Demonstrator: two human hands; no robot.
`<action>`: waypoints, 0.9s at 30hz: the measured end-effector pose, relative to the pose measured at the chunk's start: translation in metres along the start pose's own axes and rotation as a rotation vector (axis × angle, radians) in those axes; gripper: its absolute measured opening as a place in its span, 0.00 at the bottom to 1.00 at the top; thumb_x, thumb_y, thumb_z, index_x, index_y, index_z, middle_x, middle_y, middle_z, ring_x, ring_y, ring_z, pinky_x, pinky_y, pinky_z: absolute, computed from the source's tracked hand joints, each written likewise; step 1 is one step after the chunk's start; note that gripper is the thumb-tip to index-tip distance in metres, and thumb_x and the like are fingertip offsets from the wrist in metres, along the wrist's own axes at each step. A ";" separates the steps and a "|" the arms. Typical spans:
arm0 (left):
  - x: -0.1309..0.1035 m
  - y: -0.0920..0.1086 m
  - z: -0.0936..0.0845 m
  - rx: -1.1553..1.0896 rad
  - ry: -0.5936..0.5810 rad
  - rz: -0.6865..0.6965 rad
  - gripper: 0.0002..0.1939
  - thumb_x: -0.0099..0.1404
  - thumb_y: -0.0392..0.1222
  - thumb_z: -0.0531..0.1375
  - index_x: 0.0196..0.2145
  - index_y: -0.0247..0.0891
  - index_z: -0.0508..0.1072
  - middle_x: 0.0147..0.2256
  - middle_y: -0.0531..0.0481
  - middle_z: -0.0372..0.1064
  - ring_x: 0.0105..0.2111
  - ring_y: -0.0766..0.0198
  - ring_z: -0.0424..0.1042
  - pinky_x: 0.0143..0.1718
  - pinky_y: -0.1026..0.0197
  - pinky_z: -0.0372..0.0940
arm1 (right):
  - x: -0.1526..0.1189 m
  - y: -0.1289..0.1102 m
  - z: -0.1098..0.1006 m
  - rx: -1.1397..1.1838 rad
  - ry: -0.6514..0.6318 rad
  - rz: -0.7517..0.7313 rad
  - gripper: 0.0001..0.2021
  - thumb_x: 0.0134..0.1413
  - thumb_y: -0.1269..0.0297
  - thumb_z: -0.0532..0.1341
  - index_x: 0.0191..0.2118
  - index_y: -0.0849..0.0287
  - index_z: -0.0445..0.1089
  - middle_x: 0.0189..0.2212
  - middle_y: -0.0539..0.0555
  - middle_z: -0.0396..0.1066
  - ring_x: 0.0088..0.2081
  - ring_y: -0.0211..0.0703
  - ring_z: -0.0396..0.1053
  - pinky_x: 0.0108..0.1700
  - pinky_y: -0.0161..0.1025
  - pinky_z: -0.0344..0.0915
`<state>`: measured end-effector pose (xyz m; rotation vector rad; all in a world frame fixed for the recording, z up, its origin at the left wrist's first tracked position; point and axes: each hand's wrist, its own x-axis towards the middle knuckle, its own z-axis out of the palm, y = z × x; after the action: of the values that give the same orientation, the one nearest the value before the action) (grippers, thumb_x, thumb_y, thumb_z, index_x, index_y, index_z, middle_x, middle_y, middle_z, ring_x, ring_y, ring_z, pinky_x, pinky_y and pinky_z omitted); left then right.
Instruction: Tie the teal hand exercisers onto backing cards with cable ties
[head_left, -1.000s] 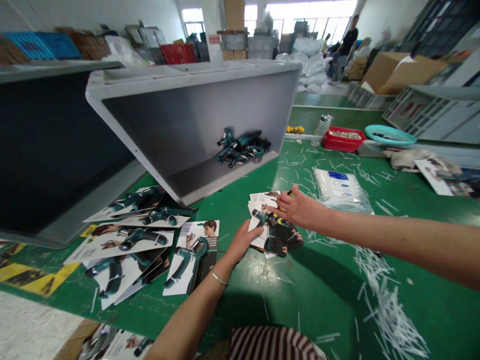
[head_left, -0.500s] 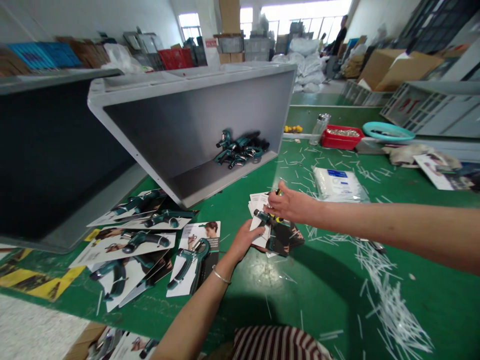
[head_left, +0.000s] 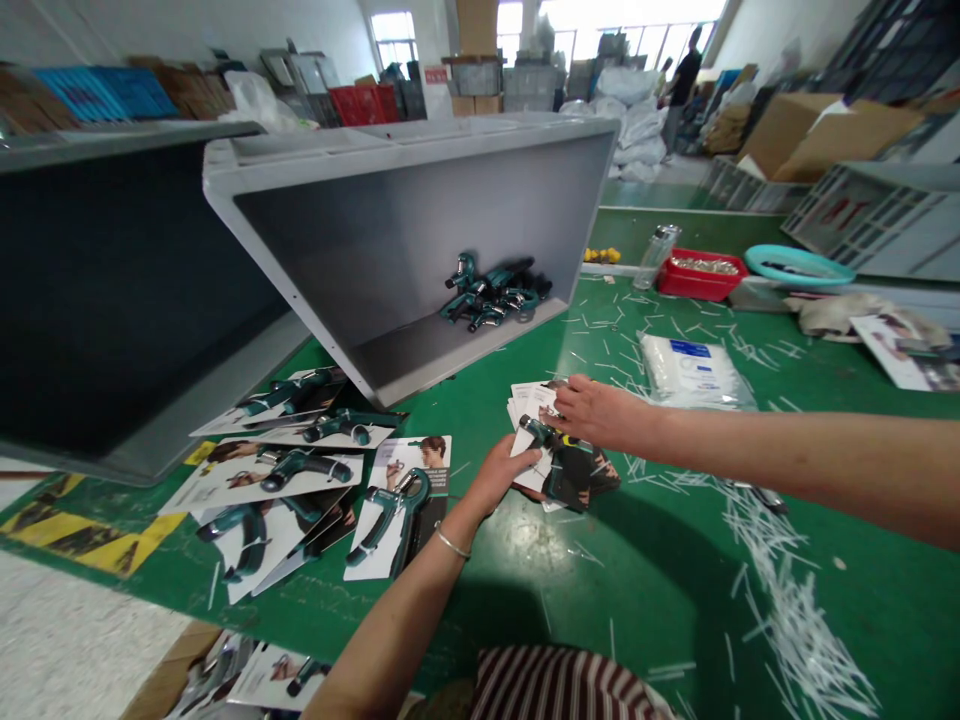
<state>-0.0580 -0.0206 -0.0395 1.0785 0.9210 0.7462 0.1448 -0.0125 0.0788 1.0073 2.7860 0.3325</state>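
In the middle of the green table my left hand point(head_left: 495, 476) is closed on the near left edge of a printed card point(head_left: 529, 462) that lies on a stack of similar cards. A dark green hand gripper point(head_left: 535, 432) rests on this card. My right hand point(head_left: 592, 408) bends over the far side of the stack, fingers curled around a small yellow-and-black tool point(head_left: 571, 440); most of it is hidden. On the left lie several cards with hand grippers on them, the closest being a carded hand gripper point(head_left: 384, 510) next to my left forearm.
A tilted grey crate point(head_left: 315, 330) holds loose hand grippers point(head_left: 499, 292). White plastic strips point(head_left: 795, 600) litter the right side around a clear bag point(head_left: 690, 370). Behind stand a red tray point(head_left: 701, 275), a glass bottle point(head_left: 656, 258) and a turquoise basin point(head_left: 799, 265). Far back, a person stands.
My right hand has turned more palm-down over the cards, and the tool's end above the fist no longer shows. My left hand keeps its hold. The whole view has shifted slightly.
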 end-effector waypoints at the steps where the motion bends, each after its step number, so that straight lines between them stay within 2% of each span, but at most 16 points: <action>1: 0.000 0.001 0.001 -0.049 -0.005 -0.019 0.20 0.54 0.47 0.68 0.42 0.32 0.73 0.33 0.49 0.75 0.29 0.64 0.71 0.30 0.65 0.63 | -0.007 -0.002 0.002 -0.010 -0.007 0.027 0.20 0.53 0.78 0.57 0.50 0.57 0.71 0.38 0.59 0.75 0.43 0.52 0.69 0.44 0.50 0.63; 6: -0.006 0.002 0.013 -0.280 0.008 -0.119 0.22 0.55 0.53 0.67 0.40 0.32 0.73 0.31 0.47 0.75 0.26 0.63 0.72 0.26 0.63 0.66 | -0.044 -0.013 0.008 -0.011 -0.150 0.180 0.20 0.56 0.77 0.54 0.54 0.68 0.66 0.38 0.66 0.74 0.36 0.51 0.72 0.33 0.41 0.62; 10: -0.019 0.004 0.022 -0.338 0.089 -0.088 0.21 0.53 0.52 0.68 0.36 0.31 0.73 0.29 0.47 0.74 0.24 0.64 0.72 0.24 0.65 0.66 | -0.069 -0.020 0.019 0.176 -0.224 0.341 0.16 0.57 0.73 0.55 0.52 0.64 0.66 0.40 0.63 0.73 0.35 0.49 0.74 0.33 0.38 0.63; 13: -0.029 0.008 0.026 -0.346 0.105 -0.044 0.21 0.55 0.53 0.67 0.37 0.32 0.73 0.29 0.48 0.74 0.25 0.65 0.71 0.25 0.65 0.66 | -0.086 -0.035 0.031 0.423 -0.148 0.531 0.13 0.60 0.66 0.55 0.50 0.60 0.66 0.42 0.60 0.74 0.39 0.49 0.75 0.38 0.39 0.66; 15: -0.031 0.011 0.029 -0.293 0.105 0.001 0.21 0.57 0.53 0.66 0.40 0.33 0.73 0.32 0.48 0.74 0.27 0.64 0.72 0.28 0.64 0.67 | -0.095 -0.053 0.036 0.536 -0.064 0.604 0.15 0.61 0.67 0.53 0.52 0.60 0.65 0.46 0.61 0.73 0.43 0.49 0.74 0.43 0.41 0.67; 17: -0.028 0.012 0.032 -0.185 0.131 0.044 0.20 0.58 0.52 0.66 0.41 0.34 0.73 0.34 0.47 0.75 0.30 0.63 0.72 0.31 0.63 0.67 | -0.100 -0.076 0.036 0.602 -0.020 0.562 0.17 0.58 0.70 0.54 0.53 0.60 0.64 0.49 0.62 0.72 0.45 0.50 0.73 0.46 0.43 0.67; 20: -0.019 0.015 0.036 -0.019 0.232 0.102 0.19 0.58 0.52 0.65 0.39 0.34 0.72 0.35 0.47 0.74 0.32 0.61 0.72 0.34 0.61 0.66 | -0.100 -0.113 0.030 0.748 -0.036 0.414 0.17 0.54 0.72 0.57 0.50 0.57 0.66 0.45 0.58 0.73 0.44 0.50 0.73 0.46 0.43 0.68; 21: -0.017 0.016 0.038 0.011 0.261 0.124 0.19 0.59 0.53 0.64 0.39 0.34 0.71 0.35 0.47 0.74 0.33 0.61 0.72 0.35 0.61 0.66 | -0.099 -0.123 0.029 0.810 -0.022 0.419 0.17 0.54 0.72 0.57 0.50 0.56 0.66 0.45 0.57 0.74 0.43 0.49 0.73 0.46 0.43 0.68; 24: -0.020 0.021 0.043 0.043 0.347 0.214 0.18 0.63 0.53 0.60 0.42 0.35 0.69 0.38 0.46 0.74 0.36 0.59 0.73 0.40 0.58 0.66 | -0.093 -0.144 0.032 0.928 0.144 0.634 0.20 0.61 0.67 0.54 0.59 0.56 0.60 0.53 0.59 0.69 0.52 0.49 0.70 0.54 0.45 0.66; 27: -0.030 0.024 0.048 0.079 0.439 0.328 0.16 0.66 0.52 0.58 0.44 0.37 0.68 0.43 0.45 0.73 0.43 0.58 0.72 0.47 0.56 0.65 | -0.085 -0.155 0.043 0.915 0.306 0.847 0.26 0.66 0.59 0.52 0.66 0.57 0.51 0.61 0.61 0.63 0.60 0.51 0.62 0.61 0.51 0.60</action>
<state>-0.0298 -0.0582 0.0001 1.1737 1.1635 1.2612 0.1245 -0.1765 0.0035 2.4845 2.5437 -0.8670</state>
